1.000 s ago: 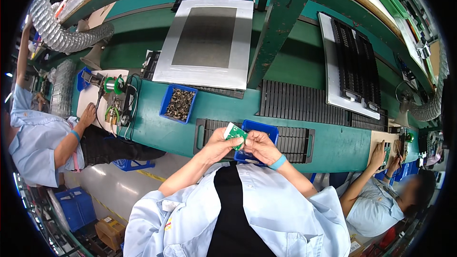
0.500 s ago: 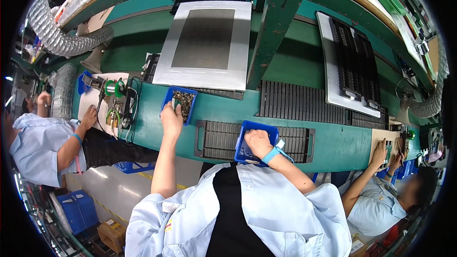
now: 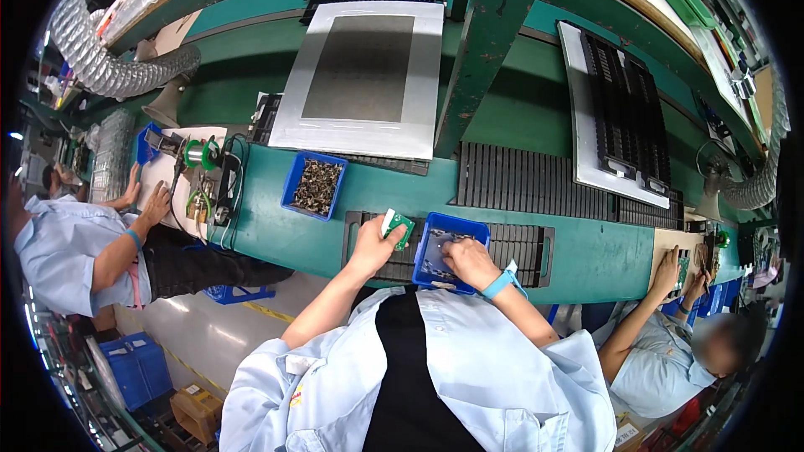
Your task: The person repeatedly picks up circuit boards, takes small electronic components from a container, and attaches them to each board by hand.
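My left hand (image 3: 369, 244) holds a small green circuit board with a white part (image 3: 396, 225), just left of a blue bin (image 3: 435, 228). My right hand (image 3: 469, 261) reaches into that blue bin, fingers among small parts; a light blue wrist strap (image 3: 500, 283) is on that wrist. Whether the right fingers pinch a part is hidden. A second blue bin (image 3: 291, 192) full of dark small components stands further left on the green bench (image 3: 586, 259).
Black ribbed trays (image 3: 519, 180) lie along the green conveyor. A large grey panel (image 3: 364, 75) and a black-and-white panel (image 3: 620, 117) ride on the belt. A green post (image 3: 481, 42) rises in the middle. Co-workers sit at the left (image 3: 75, 243) and right (image 3: 662, 351).
My left hand has come back from the left bin of dark components and now holds the green board beside the near bin. My right hand stays in the near bin.
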The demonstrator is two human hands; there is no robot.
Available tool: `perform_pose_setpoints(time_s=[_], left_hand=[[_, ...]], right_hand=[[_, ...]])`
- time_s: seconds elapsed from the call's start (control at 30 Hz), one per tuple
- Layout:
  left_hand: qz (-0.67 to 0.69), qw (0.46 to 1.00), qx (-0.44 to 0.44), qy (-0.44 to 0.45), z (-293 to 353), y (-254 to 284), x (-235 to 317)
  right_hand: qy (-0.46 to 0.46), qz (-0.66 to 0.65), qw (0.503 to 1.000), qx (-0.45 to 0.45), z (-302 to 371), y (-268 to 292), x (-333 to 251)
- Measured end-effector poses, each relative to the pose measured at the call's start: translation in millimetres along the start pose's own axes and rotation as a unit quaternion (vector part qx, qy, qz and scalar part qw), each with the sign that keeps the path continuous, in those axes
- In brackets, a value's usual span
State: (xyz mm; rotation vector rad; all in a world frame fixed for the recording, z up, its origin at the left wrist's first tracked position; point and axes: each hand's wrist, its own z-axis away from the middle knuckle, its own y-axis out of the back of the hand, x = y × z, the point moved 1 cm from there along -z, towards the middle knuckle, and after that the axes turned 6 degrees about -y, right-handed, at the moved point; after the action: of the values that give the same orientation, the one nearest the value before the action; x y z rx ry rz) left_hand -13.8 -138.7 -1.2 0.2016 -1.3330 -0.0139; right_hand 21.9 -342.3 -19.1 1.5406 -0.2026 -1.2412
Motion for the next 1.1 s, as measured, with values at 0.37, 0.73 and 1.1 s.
perform_pose_setpoints(time_s=[0.37, 0.73, 1.1], left_hand=[[0.035, 0.998, -0.003, 0.043, 4, 2, 2], [0.047, 0.997, -0.025, 0.047, 7, -1, 4], [0.056, 0.996, -0.041, 0.055, 9, -7, 1]], right_hand=[[0.129, 0.177, 0.975, -0.047, 4, -23, 1], [-0.060, -0.133, 0.986, -0.079, -12, 7, -4], [-0.167, -0.385, 0.901, -0.105, -4, 10, -5]])
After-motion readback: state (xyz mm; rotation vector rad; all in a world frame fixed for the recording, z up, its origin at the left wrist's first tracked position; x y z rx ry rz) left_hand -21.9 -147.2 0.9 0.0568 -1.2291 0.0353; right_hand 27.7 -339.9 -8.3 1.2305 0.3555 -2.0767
